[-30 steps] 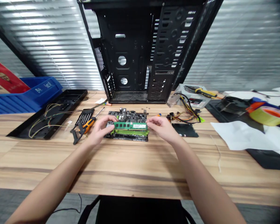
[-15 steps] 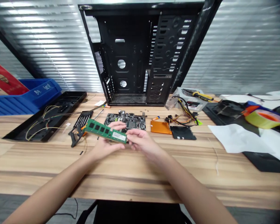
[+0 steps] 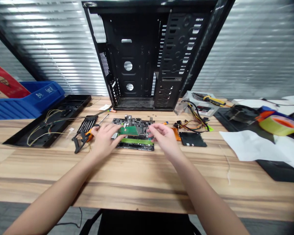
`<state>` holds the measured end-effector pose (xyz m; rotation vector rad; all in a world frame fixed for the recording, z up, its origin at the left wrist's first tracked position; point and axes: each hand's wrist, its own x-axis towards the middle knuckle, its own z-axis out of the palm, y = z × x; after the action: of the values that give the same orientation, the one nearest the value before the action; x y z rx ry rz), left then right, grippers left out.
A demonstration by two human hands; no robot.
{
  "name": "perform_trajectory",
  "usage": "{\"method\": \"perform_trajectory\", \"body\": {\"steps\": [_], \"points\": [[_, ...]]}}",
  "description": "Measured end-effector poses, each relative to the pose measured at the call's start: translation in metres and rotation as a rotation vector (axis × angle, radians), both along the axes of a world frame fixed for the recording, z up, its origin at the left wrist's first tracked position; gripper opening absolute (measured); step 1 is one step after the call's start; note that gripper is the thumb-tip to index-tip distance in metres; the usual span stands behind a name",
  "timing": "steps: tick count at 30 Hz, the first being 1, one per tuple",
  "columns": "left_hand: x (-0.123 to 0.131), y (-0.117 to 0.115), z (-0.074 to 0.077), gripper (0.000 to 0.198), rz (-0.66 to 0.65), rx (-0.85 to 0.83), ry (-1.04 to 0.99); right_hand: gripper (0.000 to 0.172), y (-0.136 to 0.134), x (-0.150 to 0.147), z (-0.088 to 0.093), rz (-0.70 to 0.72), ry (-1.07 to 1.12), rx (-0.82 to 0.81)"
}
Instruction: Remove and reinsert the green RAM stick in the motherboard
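As the left hand (image 3: 104, 139) pinches a tilted green RAM stick (image 3: 128, 131) at center frame, the right hand (image 3: 163, 137) curls just beside it. Below lies a motherboard (image 3: 133, 122) on a wooden desk (image 3: 137, 176).

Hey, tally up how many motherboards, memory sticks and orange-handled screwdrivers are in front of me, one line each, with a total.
Motherboard: 1
Memory stick: 1
Orange-handled screwdriver: 1
Total: 3
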<state>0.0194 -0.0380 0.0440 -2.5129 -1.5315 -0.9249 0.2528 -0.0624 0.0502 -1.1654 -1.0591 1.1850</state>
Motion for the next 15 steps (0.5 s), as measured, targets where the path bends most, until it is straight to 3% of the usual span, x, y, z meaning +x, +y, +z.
{"method": "perform_trajectory", "body": {"steps": [8,15], "points": [[-0.002,0.004,0.0,0.028,0.063,0.087,0.187,0.022,0.005,0.012,-0.007,-0.01,-0.288,0.254],[-0.003,0.006,-0.005,0.028,0.053,0.079,0.229,0.018,-0.001,0.006,-0.011,0.072,-0.465,0.297]]}}
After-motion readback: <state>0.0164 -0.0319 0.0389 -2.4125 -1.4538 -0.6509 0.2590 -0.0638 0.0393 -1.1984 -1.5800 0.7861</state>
